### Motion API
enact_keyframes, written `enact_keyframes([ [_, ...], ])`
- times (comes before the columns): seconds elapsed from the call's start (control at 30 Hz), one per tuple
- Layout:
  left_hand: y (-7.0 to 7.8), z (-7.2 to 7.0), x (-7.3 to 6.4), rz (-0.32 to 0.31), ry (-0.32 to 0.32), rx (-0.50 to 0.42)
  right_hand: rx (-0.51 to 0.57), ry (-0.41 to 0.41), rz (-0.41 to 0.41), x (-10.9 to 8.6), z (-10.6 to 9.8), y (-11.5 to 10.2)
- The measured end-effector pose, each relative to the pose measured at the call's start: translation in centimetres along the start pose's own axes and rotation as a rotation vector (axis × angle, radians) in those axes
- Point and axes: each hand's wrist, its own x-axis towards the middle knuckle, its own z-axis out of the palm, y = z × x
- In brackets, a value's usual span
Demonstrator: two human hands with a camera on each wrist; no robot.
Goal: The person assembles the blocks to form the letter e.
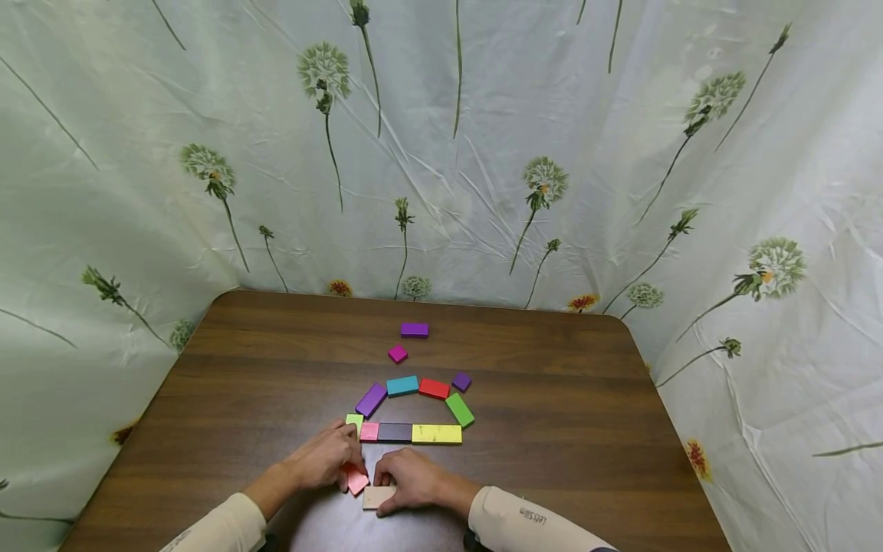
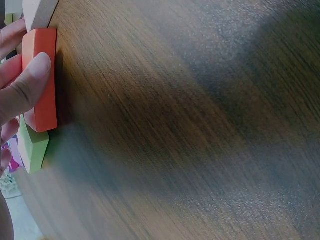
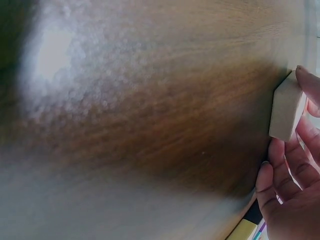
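Note:
My left hand [image 1: 327, 458] grips a salmon block [image 1: 356, 481], which looks orange [image 2: 46, 95] in the left wrist view, thumb flat on its side. To its right, my right hand [image 1: 418, 479] pinches a beige block [image 1: 372, 497] between thumb and fingers; the right wrist view shows this beige block [image 3: 284, 107] close to the tabletop. The two held blocks are nearly end to end. Just beyond the left fingers, a light green block [image 1: 355, 421] begins a row with a pink block [image 1: 369, 432], a dark grey-purple block [image 1: 395, 432] and a yellow block [image 1: 437, 435].
Behind the row, a purple block [image 1: 371, 400], a blue block [image 1: 402, 386], a red block [image 1: 434, 389] and a green block [image 1: 459, 410] form an arch. Small purple [image 1: 461, 381], magenta [image 1: 398, 353] and long purple [image 1: 415, 330] blocks lie farther back. A flowered curtain [image 1: 441, 253] borders the brown table [image 1: 552, 399].

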Motion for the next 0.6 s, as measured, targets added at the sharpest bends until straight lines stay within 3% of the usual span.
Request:
enact_keyframes([
  [0.43, 0.07, -0.04, -0.02, -0.018, -0.015, -0.013, -0.026, 0.019, -0.001, 0.04, 0.17, -0.11],
  [0.6, 0.0, 0.01, -0.01, 0.005, 0.007, -0.005, -0.025, 0.026, -0.005, 0.05, 0.22, -0.14],
])
